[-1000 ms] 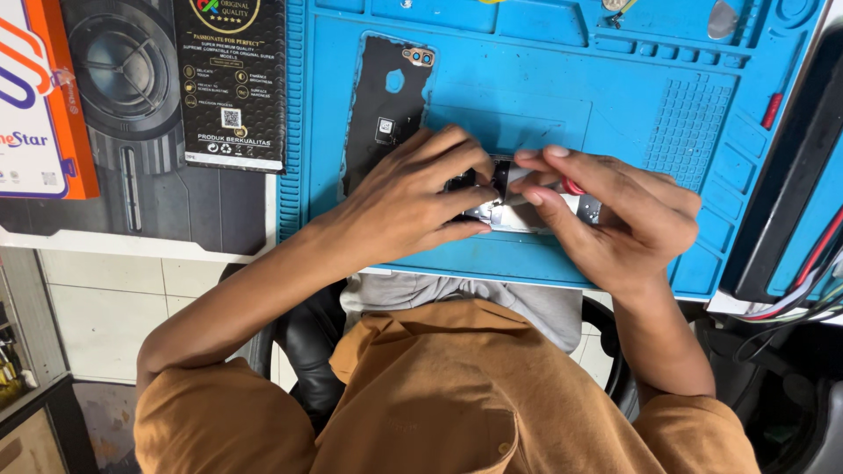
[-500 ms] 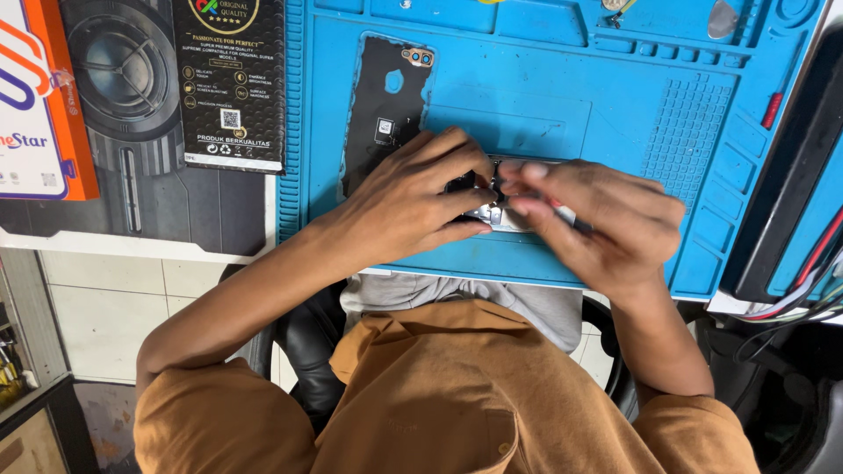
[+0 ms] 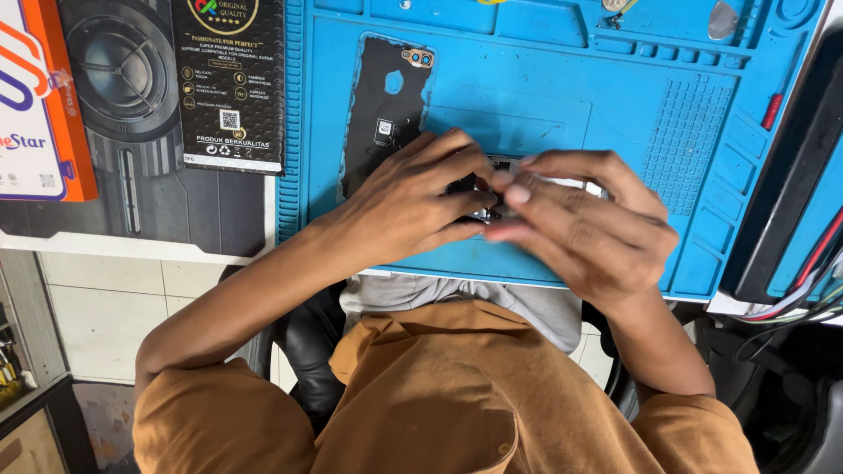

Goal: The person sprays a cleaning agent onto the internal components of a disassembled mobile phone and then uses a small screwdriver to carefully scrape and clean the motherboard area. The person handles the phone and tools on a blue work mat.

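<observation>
While both hands are meeting over the middle of the blue silicone work mat, the items are lying as follows, left to right. An orange and white carton is sitting at the far left edge. A black printed box, flat and rectangular, is resting just beside the mat's ribbed left border. A black phone back cover, thin and matte with camera cut-outs at its top, is lying on the mat with its long axis running up and down the view, its lower end passing under the left hand. That hand is curling its fingers closed around a small dark phone part, which is lying mid-mat between the two hands; its shape and direction are too hidden to tell. The right hand is pressing narrowed fingertips onto the same part, above a pale metallic strip running left to right. A grid of small raised squares is texturing the mat's right side, and a dark tray is leaning at the far right.
</observation>
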